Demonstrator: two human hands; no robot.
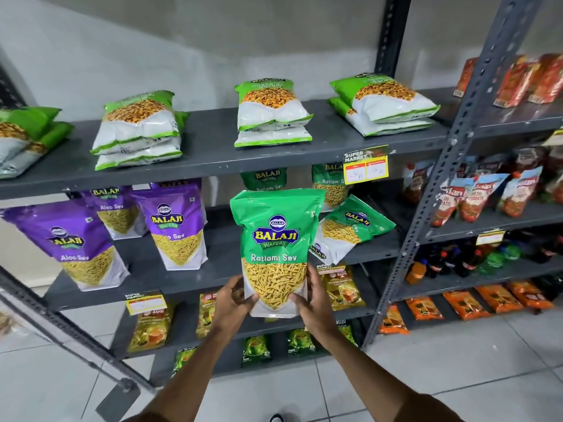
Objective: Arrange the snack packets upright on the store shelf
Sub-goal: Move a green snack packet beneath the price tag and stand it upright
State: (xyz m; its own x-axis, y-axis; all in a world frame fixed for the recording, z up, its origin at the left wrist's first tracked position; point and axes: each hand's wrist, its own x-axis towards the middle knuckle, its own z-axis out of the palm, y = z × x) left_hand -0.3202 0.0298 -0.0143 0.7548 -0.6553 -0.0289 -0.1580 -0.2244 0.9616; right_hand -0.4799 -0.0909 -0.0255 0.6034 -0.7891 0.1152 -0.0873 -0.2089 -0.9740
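Tilted green packet lies beside held packet.

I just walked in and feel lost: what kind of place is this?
Most likely a small supermarket aisle: grey metal shelf racks stocked with Balaji snack packets, and yellow price tags printed "Super Market" on the shelf edges.

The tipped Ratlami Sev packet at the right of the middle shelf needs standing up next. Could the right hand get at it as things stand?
Probably not yet: the right hand and left hand both hold the upright packet. The path to the tipped packet looks clear.
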